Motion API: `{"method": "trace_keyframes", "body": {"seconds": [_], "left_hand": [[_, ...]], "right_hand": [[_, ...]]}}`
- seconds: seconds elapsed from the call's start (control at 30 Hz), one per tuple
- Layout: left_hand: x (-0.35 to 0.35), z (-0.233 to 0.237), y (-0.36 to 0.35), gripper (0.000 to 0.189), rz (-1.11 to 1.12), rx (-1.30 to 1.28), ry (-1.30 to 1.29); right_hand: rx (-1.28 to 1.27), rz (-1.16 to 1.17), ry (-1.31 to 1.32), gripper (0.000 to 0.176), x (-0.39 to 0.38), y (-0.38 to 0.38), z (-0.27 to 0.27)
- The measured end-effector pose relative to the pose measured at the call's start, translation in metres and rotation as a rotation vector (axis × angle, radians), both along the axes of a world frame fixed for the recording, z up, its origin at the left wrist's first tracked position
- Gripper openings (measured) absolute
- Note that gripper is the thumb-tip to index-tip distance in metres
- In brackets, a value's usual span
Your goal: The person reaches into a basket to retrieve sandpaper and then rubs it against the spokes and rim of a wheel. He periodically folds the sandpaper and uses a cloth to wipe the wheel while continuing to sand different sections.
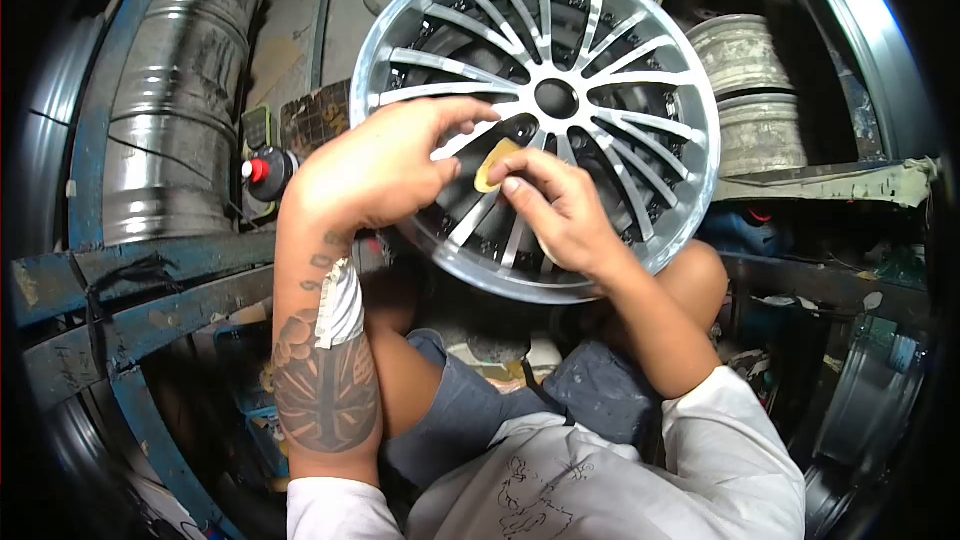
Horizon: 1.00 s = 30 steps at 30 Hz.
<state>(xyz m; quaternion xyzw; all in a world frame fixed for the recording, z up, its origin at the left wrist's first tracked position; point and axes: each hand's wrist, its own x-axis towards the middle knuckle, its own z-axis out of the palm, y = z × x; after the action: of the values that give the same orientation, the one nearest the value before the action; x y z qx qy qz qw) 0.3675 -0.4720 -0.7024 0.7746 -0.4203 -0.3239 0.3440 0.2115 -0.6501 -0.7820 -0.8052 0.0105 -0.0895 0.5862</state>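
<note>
A multi-spoke alloy wheel rim (690, 180) with bright silver spokes and dark gaps lies in front of me, over my knees. Between thumb and fingers, my right hand (560, 202) pinches a small yellow folded piece, like sandpaper (492, 166), over the lower-left spokes near the hub. My left hand (390, 162) reaches over the rim's left side, fingers and thumb apart and holding nothing. Its fingertips are right by the spokes left of the centre hole (556, 98).
Stacked silver rims (180, 100) stand in a blue metal frame (130, 265) on the left, with more dull rims (740, 90) at the right. A dark bottle with a red cap (262, 172) is beside my left wrist. A shelf edge (850, 182) juts in at the right.
</note>
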Motion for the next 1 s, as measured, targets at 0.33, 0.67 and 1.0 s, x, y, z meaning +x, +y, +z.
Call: {"method": "trace_keyframes", "body": {"seconds": [0.33,0.67,1.0], "left_hand": [[0.003,0.014,-0.024,0.030,-0.004,0.146,0.142],[0.003,0.010,-0.026,0.016,-0.031,0.033,0.247],[0.003,0.011,-0.027,0.022,-0.088,0.009,0.199]], "right_hand": [[0.618,-0.022,0.237,0.026,-0.006,-0.012,0.009],[0.917,0.041,0.308,0.028,-0.009,-0.004,0.015],[1.180,0.121,0.333,0.026,-0.007,-0.006,0.017]]}}
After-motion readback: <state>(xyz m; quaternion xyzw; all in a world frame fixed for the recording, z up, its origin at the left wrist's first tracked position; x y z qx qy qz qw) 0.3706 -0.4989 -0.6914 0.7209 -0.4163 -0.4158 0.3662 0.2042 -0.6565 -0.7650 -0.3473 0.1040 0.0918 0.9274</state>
